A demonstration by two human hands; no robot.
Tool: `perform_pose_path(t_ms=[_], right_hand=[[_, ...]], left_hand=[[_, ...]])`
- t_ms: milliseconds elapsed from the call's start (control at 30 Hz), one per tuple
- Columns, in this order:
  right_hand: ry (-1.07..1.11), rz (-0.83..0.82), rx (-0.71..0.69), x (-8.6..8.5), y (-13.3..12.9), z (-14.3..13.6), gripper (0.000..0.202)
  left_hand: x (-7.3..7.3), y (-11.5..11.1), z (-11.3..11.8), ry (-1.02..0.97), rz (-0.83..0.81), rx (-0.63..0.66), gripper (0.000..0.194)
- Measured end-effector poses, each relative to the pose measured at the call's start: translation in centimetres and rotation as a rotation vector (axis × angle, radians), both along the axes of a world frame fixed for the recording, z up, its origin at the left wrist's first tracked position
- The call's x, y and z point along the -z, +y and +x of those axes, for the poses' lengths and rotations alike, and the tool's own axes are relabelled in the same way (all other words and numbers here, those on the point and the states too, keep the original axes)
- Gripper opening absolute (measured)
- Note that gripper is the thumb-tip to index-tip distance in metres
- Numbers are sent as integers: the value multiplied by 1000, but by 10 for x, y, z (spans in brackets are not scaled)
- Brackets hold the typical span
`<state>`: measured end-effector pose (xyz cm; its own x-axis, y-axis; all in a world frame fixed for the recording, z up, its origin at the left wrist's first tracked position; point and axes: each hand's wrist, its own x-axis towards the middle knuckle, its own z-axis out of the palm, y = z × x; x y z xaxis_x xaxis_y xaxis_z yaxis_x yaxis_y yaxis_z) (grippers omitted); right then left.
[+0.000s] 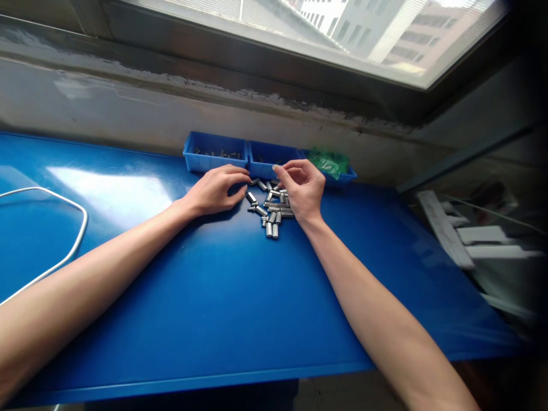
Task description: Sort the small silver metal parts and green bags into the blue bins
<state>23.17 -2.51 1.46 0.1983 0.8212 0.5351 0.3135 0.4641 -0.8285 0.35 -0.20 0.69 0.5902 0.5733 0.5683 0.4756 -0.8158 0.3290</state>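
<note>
A loose pile of small silvery metal cylinders, perhaps spacers or long nuts, lies on the blue table between my hands. My left hand rests at the left side of the pile, its fingers and thumb apart with nothing visible between them. Over the pile's right side is my right hand; its thumb and forefinger come together in a pinch near the front of the middle blue bin. Whatever the right fingertips hold, if anything, is too small to make out. That hand covers part of the pile.
A left blue bin contains small metal pieces. Green plastic packaging lies in the right bin. A white cable curves over the blue table at left. Behind stand a wall and a window; pale frame parts are at right.
</note>
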Motion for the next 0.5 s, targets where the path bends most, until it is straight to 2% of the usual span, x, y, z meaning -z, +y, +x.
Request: perform_pose_path(t_ms=[100,200,367,500], right_hand=[[222,-32,43,3,13,3,37],[355,-75,41,7,21,8,42],[312,-68,16,13,22,11,46],[231,-59,-20,13,20,8,51]], left_hand=[[-2,-2,1,105,-44,-6,43],[-4,-2,2,177,-71,10,48],[-3,0,3,184,-63,87,43],[-2,0,3,155,-46,94,40]])
